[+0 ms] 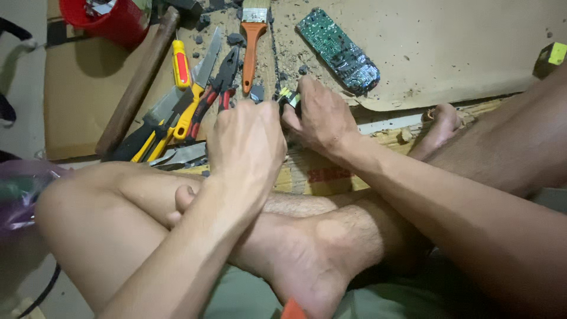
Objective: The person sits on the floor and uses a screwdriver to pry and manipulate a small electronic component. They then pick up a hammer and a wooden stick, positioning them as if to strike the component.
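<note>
A small dark part with a yellow-green end (290,98) is pinched in the curled fingers of the right hand (322,118), at about ten o'clock from that hand's middle and at two o'clock from the left hand (248,142), which is closed in a fist just beside it; whether the left fist grips anything cannot be told. The right hand is the nearer one. The part's shape and long axis are mostly hidden by the fingers, above the crossed legs and near the green circuit board (338,51).

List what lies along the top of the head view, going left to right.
Red bucket → wooden handle → small red-and-yellow screwdriver → pliers → orange-handled paintbrush → green circuit board.
</note>
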